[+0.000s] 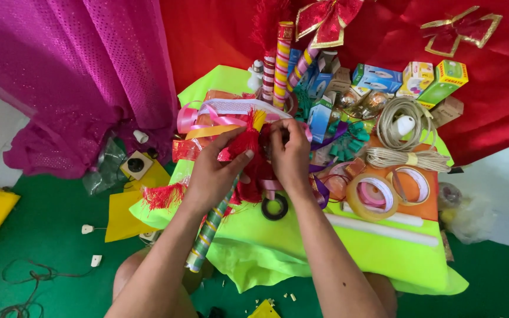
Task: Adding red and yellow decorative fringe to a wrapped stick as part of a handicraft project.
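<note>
Our left hand (213,171) and right hand (290,154) both pinch a red tassel (247,144) on a striped stick (207,232), palms down, above a neon-green cloth (349,247). Tape rolls (375,194) just right; green floor (48,229), magenta curtain (89,76) behind.

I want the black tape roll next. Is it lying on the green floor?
No, the black tape roll lies on the neon-yellow cloth, just below the right hand.
</note>
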